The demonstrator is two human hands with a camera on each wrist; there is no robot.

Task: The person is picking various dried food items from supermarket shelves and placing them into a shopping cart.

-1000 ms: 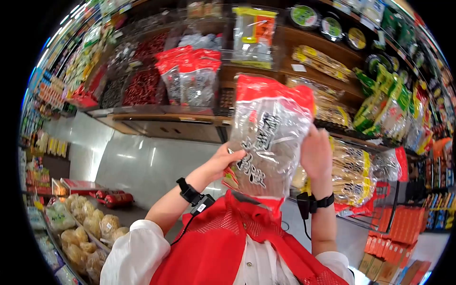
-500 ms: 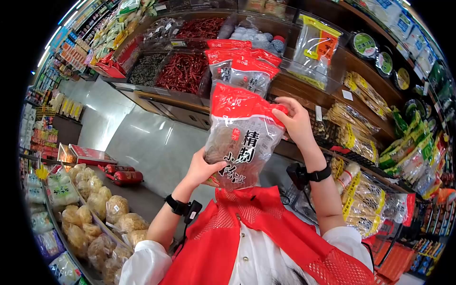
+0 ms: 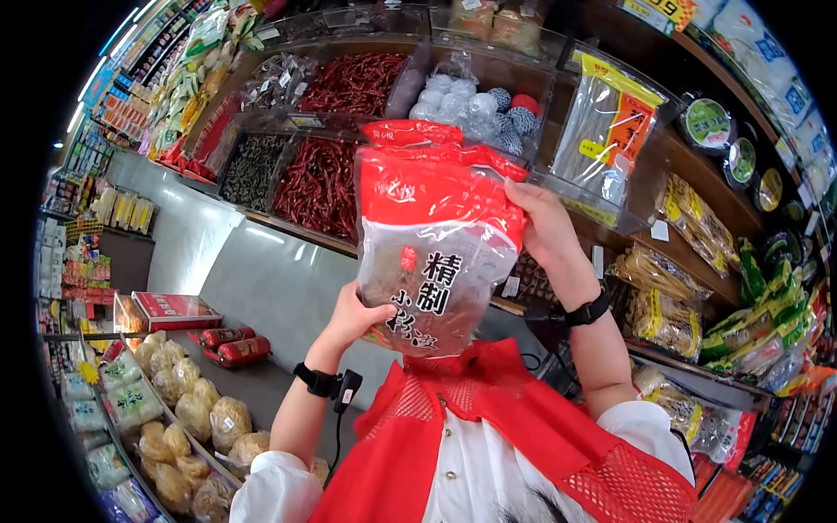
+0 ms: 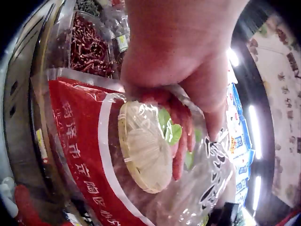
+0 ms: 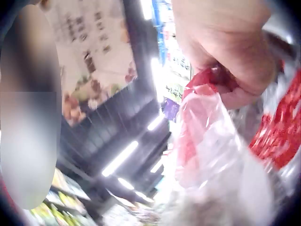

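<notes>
Gripping red-topped bag (image 3: 440, 261): left hand (image 3: 350, 315) clasping at 8 o'clock, right hand (image 3: 549, 225) pinching at 2. It's partly hiding similar bags (image 3: 410, 132) at 12; dried chilies (image 3: 312, 183) sitting at 10.

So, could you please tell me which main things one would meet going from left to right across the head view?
Red cylinders, left hand, red-topped bag, right hand, round green-labelled pack.

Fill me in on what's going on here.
A person in a red vest holds up a clear, red-topped bag. The left grip has its lower left side, thumb in front; the right grip pinches its upper right edge. Similar red-topped packs show just behind it, and dried red chillies lie beyond, to the left.
</notes>
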